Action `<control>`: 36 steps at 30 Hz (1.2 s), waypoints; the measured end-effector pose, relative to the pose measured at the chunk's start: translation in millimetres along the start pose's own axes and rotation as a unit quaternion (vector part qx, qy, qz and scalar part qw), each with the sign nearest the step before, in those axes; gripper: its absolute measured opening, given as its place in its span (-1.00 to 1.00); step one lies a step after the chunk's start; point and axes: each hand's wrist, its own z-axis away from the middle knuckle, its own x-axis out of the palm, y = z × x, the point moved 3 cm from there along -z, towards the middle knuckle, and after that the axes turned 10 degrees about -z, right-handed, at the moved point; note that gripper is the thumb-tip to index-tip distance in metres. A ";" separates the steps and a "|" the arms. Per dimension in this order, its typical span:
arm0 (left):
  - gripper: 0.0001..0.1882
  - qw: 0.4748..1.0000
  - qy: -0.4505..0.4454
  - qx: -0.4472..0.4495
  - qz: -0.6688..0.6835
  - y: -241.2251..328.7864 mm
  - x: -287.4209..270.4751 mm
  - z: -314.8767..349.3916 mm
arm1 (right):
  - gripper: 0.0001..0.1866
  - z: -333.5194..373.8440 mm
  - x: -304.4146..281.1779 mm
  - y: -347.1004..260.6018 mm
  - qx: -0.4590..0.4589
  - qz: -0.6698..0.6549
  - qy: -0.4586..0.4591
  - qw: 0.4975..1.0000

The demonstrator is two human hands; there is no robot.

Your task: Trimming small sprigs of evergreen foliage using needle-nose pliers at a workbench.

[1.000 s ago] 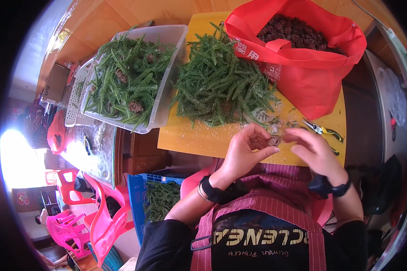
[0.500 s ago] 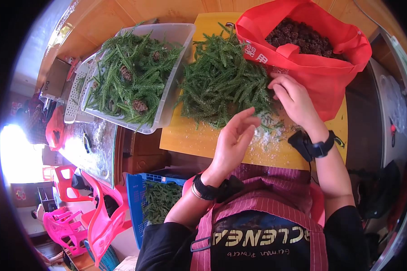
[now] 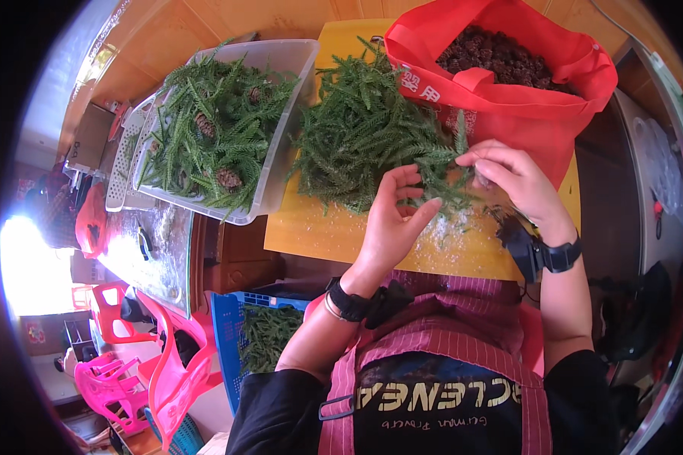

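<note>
A red fabric bag [image 3: 508, 98] stands open just beyond the right hand [image 3: 508, 178], filled with dark brown cones and bearing white lettering on its near side. A clear rectangular plastic tub [image 3: 281, 129] sits beyond and to the left of the left hand [image 3: 395, 220], holding green sprigs and cones. A brown cardboard box [image 3: 91, 136] lies far left of that hand.

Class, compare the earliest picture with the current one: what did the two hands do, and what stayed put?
Both hands left the table's near edge and moved up to the loose green sprigs. The right hand now pinches a sprig; the left hand rests open beside it. The red bag and clear tub stayed put.
</note>
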 end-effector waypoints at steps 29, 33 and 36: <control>-0.42 0.925 -0.010 0.278 -0.259 44.5 -10.2 3.8 | -0.66 58.5 1.0 -3.2 0.006 -0.297 0.032 0.954; -0.19 0.916 -0.068 0.325 -0.227 66.4 7.2 14.3 | -0.63 61.6 3.9 -4.5 0.013 -0.334 0.027 0.942; -0.24 0.915 -0.064 0.315 -0.244 68.2 14.2 15.0 | -0.63 62.1 9.0 -4.6 0.019 -0.336 0.012 0.942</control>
